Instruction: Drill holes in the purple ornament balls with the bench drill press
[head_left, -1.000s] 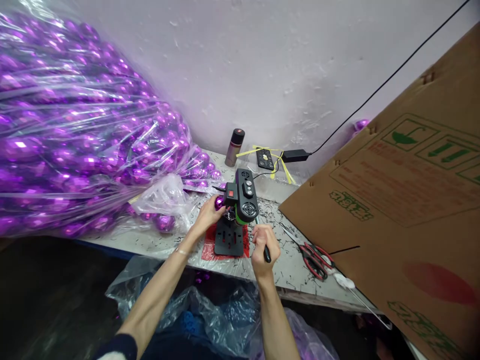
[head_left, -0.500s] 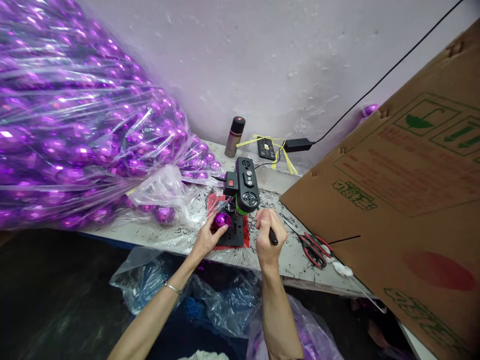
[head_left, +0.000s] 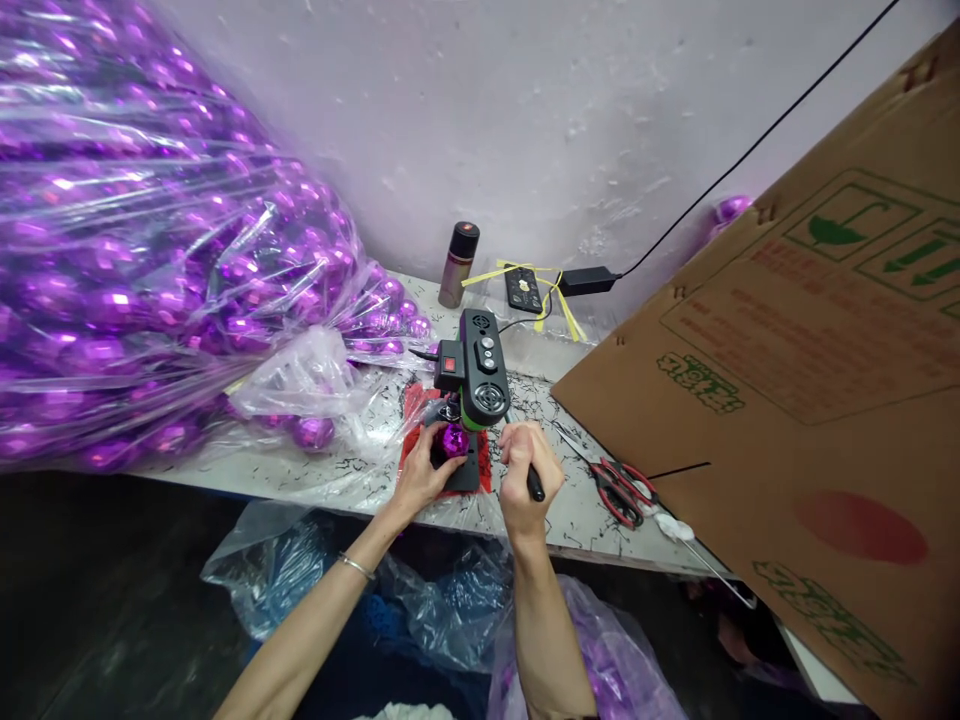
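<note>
The left hand (head_left: 421,474) pinches the purple ball (head_left: 454,441) before the black device (head_left: 484,368). The right hand (head_left: 529,476) grips a black handle (head_left: 535,484); scissors (head_left: 616,488) and a large carton (head_left: 787,400) flank it.

In front of you, the machine (head_left: 484,368) stands on the table (head_left: 360,440). Behind it is the bottle (head_left: 458,265). The big bag (head_left: 150,260) lies at left, the scissors (head_left: 619,490) and carton (head_left: 787,400) at right.

Left hand (head_left: 422,470) holding purple ball (head_left: 454,440) beside black-green device (head_left: 484,370).
</note>
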